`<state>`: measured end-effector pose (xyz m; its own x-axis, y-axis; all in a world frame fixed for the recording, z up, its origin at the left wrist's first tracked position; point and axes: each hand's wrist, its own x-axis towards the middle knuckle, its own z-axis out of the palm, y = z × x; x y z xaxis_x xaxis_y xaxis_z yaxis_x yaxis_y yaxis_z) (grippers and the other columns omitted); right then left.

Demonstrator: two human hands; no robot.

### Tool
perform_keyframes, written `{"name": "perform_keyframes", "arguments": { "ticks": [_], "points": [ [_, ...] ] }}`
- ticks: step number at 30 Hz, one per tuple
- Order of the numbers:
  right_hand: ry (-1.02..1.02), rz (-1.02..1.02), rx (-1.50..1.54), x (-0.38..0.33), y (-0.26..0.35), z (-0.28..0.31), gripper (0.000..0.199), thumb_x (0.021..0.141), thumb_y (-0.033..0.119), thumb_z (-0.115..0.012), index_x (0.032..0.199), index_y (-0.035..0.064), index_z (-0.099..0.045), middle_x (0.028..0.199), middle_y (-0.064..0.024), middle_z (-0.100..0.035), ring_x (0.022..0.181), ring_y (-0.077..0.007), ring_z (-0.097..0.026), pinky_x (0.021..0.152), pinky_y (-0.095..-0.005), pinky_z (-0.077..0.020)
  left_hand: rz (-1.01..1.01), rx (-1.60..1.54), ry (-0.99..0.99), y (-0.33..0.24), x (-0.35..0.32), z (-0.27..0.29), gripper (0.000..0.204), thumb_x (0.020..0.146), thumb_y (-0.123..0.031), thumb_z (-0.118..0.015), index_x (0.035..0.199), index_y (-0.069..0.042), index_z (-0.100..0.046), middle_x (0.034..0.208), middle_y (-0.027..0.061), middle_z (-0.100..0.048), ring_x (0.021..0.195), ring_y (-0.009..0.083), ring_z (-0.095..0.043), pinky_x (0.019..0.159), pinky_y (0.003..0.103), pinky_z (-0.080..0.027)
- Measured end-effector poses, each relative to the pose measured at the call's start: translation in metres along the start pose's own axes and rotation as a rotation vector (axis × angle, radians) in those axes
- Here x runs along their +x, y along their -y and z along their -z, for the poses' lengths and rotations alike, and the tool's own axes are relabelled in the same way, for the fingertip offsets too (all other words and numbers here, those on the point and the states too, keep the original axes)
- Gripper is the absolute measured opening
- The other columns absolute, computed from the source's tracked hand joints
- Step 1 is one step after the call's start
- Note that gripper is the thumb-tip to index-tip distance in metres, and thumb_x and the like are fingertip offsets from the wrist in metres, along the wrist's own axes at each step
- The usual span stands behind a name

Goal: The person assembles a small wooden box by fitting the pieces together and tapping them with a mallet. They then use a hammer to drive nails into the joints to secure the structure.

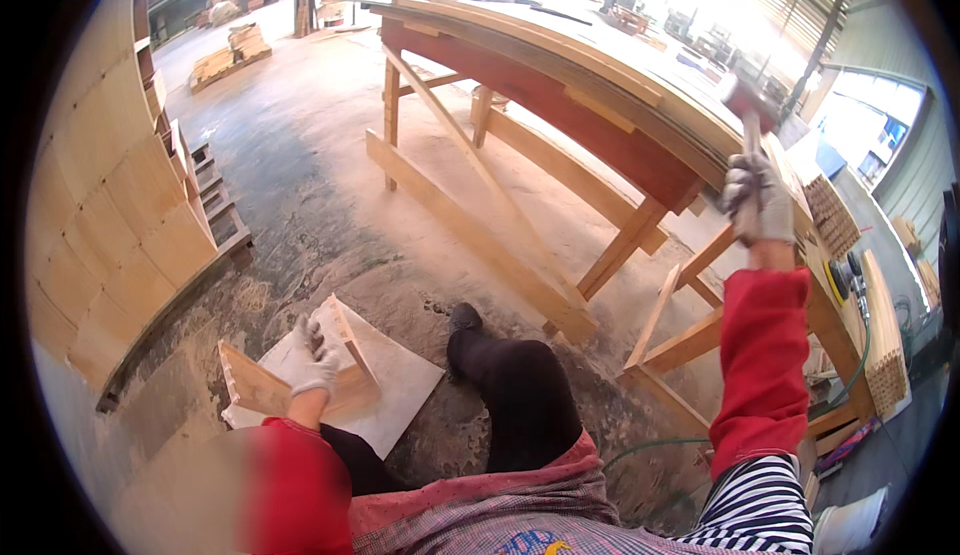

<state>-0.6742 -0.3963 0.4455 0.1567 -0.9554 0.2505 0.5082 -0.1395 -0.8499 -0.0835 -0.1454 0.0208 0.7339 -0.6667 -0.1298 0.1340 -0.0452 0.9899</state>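
My right hand (758, 195), in a pale glove with dark grip patches, is raised at the right, closed round the wooden handle of a mallet (750, 103). Its blocky head points up and looks slightly blurred. My left hand (316, 363), also gloved, is low on the left with fingers stretched out, over a small wooden box frame (350, 392). Upright panels of the frame stand on either side of that hand, and its wrist crosses above the near part. Beneath the frame a whitish board (412, 385) lies on the floor.
A long wooden workbench (560, 80) stands ahead to the right, with slanted braces below. Stacked plywood boxes (110, 195) on a pallet line the left. A sander (848, 277) with a green hose is at the far right. My black-clad leg (525, 385) extends beside the board.
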Motion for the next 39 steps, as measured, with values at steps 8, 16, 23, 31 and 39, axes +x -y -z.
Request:
{"name": "perform_keyframes", "arguments": {
  "ticks": [8, 16, 23, 31, 39],
  "points": [
    [-0.418, 0.308, -0.101, -0.012, -0.038, 0.035, 0.041, 0.102, 0.031, -0.051, 0.124, -0.0022, -0.061, 0.093, -0.0101, -0.063, 0.075, -0.0177, -0.058, 0.060, -0.0275, -0.0499, -0.432, 0.148, -0.499, -0.068, -0.047, 0.203, 0.049, 0.096, -0.002, -0.059, 0.144, -0.002, -0.049, 0.128, 0.0086, -0.063, 0.117, 0.0188, -0.060, 0.103, 0.033, -0.047],
    [0.061, -0.558, 0.186, -0.065, -0.323, -0.020, 0.035, 0.103, 0.036, -0.057, 0.126, 0.0116, -0.064, 0.085, 0.0036, -0.054, 0.060, -0.0071, -0.046, 0.046, -0.0221, -0.0393, 0.378, 0.686, -0.385, 0.089, -0.128, 0.272, 0.062, 0.086, -0.021, -0.068, 0.143, -0.008, -0.049, 0.125, 0.0210, -0.065, 0.118, 0.0332, -0.064, 0.102, 0.041, -0.048],
    [0.054, -0.708, -0.224, -0.090, -0.438, -0.131, 0.036, 0.100, 0.041, -0.060, 0.128, 0.0184, -0.063, 0.081, 0.0050, -0.056, 0.057, -0.0080, -0.048, 0.045, -0.0224, -0.0383, 0.892, 1.145, -0.177, 0.204, -0.145, 0.245, 0.100, 0.081, -0.050, -0.077, 0.158, -0.013, -0.025, 0.161, 0.0176, -0.030, 0.146, 0.0369, -0.035, 0.115, 0.051, -0.035],
    [0.009, -0.857, -0.487, -0.103, -0.451, -0.182, 0.029, 0.098, 0.039, -0.063, 0.119, 0.0187, -0.068, 0.082, 0.0068, -0.060, 0.058, -0.0070, -0.050, 0.048, -0.0211, -0.0365, 1.072, 1.393, -0.136, 0.234, -0.094, 0.245, 0.127, 0.070, -0.062, -0.082, 0.161, -0.008, -0.012, 0.162, 0.0229, -0.023, 0.146, 0.0420, -0.030, 0.119, 0.049, -0.029],
    [0.118, -0.887, -0.524, -0.115, -0.440, -0.209, 0.032, 0.100, 0.038, -0.061, 0.124, 0.0159, -0.065, 0.087, 0.0029, -0.061, 0.064, -0.0094, -0.053, 0.050, -0.0227, -0.0400, 0.950, 1.551, -0.092, 0.254, -0.079, 0.264, 0.117, 0.072, -0.052, -0.081, 0.157, -0.001, -0.021, 0.145, 0.0283, -0.041, 0.122, 0.0394, -0.055, 0.097, 0.042, -0.052]
  ]
}}
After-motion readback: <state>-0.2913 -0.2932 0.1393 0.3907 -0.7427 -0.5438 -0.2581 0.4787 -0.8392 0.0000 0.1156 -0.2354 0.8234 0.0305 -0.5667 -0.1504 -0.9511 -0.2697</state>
